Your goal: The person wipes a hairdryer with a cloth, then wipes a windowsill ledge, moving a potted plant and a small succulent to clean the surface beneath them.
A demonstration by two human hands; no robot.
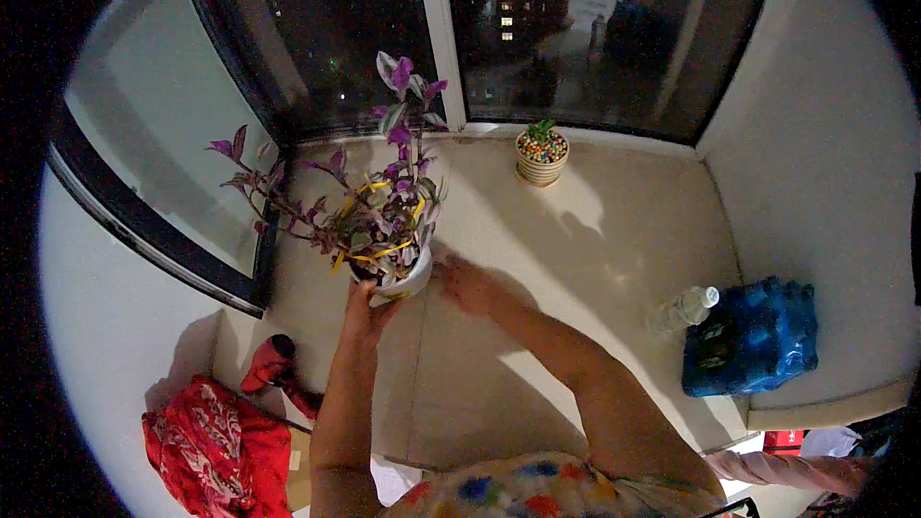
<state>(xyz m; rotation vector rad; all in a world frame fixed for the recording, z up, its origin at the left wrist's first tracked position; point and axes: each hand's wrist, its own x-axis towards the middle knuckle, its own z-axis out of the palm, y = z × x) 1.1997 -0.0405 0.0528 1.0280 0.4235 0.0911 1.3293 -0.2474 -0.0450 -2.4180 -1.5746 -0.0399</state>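
Observation:
A white plant pot (405, 283) holds a trailing plant (385, 219) with purple, green and silvery leaves. Yellow ties (385, 253) loop around its stems, and long shoots spread up and to the left. My left hand (370, 309) grips the pot at its near left side, thumb at the rim and fingers lower down. Just right of the pot is my right hand (471, 286), blurred, its fingers pointing towards the pot's side. Whether those fingers touch the pot cannot be made out.
A small ribbed pot (543, 170) with a green plant and coloured pebbles stands by the window on the tiled ledge (504, 223). At right are a clear bottle (683, 311) and a blue plastic-wrapped pack (752, 342). Red patterned cloth (216, 446) and a red hair dryer (270, 363) lie lower left.

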